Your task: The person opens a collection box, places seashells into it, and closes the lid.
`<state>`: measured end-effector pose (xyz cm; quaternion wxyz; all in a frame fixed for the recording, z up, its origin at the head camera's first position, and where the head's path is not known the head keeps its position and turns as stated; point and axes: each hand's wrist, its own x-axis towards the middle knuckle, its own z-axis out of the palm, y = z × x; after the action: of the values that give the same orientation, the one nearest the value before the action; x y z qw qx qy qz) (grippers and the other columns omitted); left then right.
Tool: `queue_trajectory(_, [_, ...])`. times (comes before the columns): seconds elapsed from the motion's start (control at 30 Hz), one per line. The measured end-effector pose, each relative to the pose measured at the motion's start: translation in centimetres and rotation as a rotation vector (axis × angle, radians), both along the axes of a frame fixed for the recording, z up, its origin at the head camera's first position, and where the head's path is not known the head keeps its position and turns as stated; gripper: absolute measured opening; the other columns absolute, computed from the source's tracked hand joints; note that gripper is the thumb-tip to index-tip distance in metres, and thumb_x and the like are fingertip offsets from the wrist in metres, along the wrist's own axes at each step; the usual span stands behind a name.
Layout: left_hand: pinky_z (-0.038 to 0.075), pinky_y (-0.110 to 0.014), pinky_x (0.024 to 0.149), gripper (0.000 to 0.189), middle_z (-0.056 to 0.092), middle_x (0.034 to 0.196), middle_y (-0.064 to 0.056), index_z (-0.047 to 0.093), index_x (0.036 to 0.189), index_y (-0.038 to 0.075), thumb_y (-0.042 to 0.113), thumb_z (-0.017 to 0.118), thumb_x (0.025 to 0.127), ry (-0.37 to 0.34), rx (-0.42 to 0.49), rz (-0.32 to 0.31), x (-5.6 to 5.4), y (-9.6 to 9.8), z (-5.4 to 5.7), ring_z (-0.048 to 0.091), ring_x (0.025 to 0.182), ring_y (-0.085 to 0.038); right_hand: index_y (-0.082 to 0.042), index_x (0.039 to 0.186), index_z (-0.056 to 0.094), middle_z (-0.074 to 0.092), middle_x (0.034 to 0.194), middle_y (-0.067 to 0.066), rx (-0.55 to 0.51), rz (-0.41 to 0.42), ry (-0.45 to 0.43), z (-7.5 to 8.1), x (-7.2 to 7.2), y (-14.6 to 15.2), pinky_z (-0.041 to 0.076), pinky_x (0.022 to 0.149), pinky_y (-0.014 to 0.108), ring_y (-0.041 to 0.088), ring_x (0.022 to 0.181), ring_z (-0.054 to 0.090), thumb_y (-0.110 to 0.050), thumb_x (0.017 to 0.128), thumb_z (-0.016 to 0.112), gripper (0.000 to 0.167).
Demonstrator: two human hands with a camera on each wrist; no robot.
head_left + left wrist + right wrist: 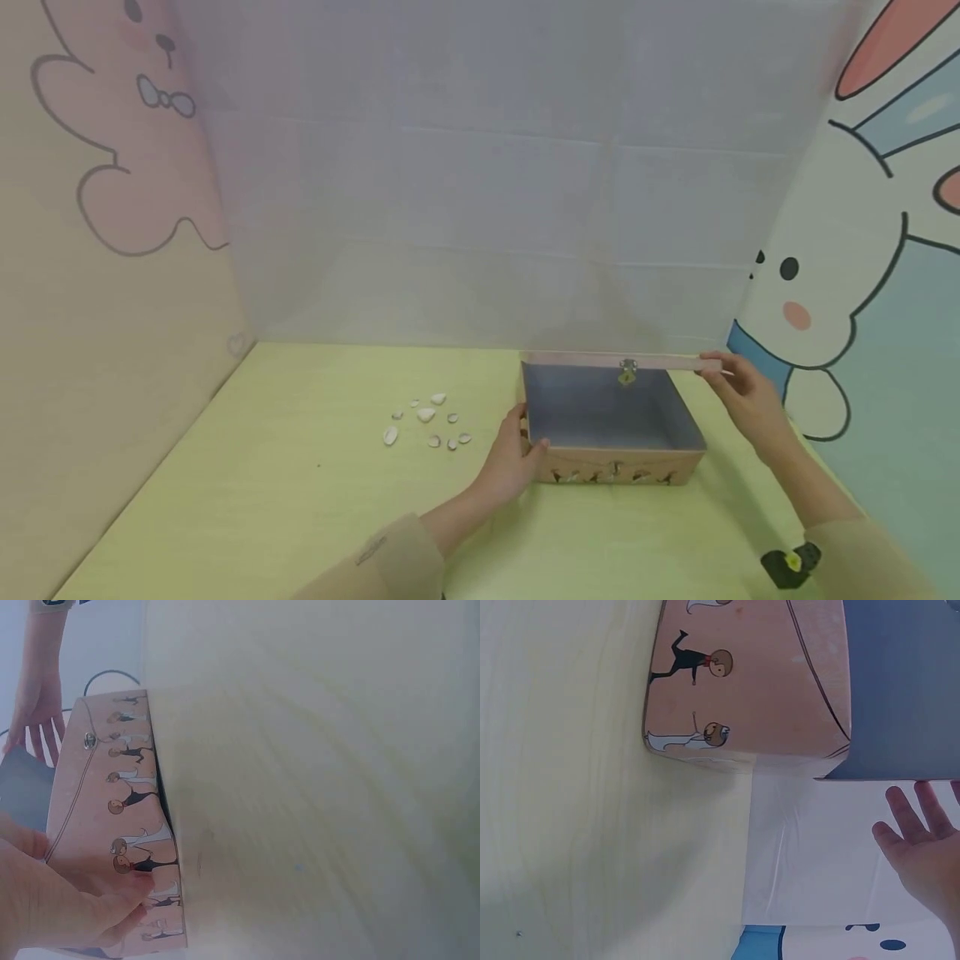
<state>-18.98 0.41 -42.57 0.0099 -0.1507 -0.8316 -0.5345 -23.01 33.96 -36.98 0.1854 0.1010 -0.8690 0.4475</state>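
Observation:
A pink box with cartoon couples along its side stands with its hinged lid raised, showing a grey-blue interior. A metal clasp hangs at the lid's edge. My left hand grips the box's left front corner, its thumb on the front and fingers round the side. Up at the lid's right end, my right hand pinches the edge. In the right wrist view its fingers are spread along the lid's grey inner face. Left of the box lie several small white seashells.
A yellow-green table runs back to a pale wall. Panels with a cartoon bear and a rabbit close in the two sides. Below the right forearm shows a dark item with a yellow patch.

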Motion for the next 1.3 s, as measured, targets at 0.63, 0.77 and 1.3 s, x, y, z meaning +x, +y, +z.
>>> queue_trajectory(0.63, [0.053, -0.032, 0.086, 0.065, 0.032, 0.140, -0.027, 0.024, 0.142, -0.005, 0.015, 0.059, 0.092, -0.045, 0.058, -0.058, 1.9, -0.8, 0.2, 0.048, 0.117, -0.041, -0.020, 0.120, 0.049, 0.054, 0.112, -0.012, -0.191, 0.186, -0.128, 3.3, -0.2, -0.1, 0.052, 0.080, 0.016, -0.006, 0.095, 0.061, -0.022, 0.100, 0.047, 0.021])
queue_trajectory(0.77, [0.054, -0.035, 0.085, 0.070, 0.033, 0.140, -0.027, 0.022, 0.144, -0.006, 0.016, 0.063, 0.090, -0.061, 0.050, -0.055, 2.3, -1.0, 0.1, 0.049, 0.117, -0.041, -0.018, 0.118, 0.048, 0.055, 0.110, -0.010, -0.175, 0.170, -0.145, 4.0, -0.3, -0.3, 0.053, 0.078, 0.017, -0.004, 0.094, 0.061, -0.025, 0.100, 0.046, 0.020])
queue_trajectory(1.3, [0.054, -0.033, 0.083, 0.072, 0.034, 0.139, -0.026, 0.024, 0.143, -0.004, 0.015, 0.065, 0.088, -0.067, 0.071, -0.070, 3.7, -1.4, 0.6, 0.050, 0.116, -0.040, -0.012, 0.123, 0.045, 0.059, 0.103, -0.020, -0.271, 0.175, -0.248, 5.7, -1.8, -0.6, 0.055, 0.075, 0.019, -0.002, 0.088, 0.064, -0.031, 0.098, 0.049, 0.032])
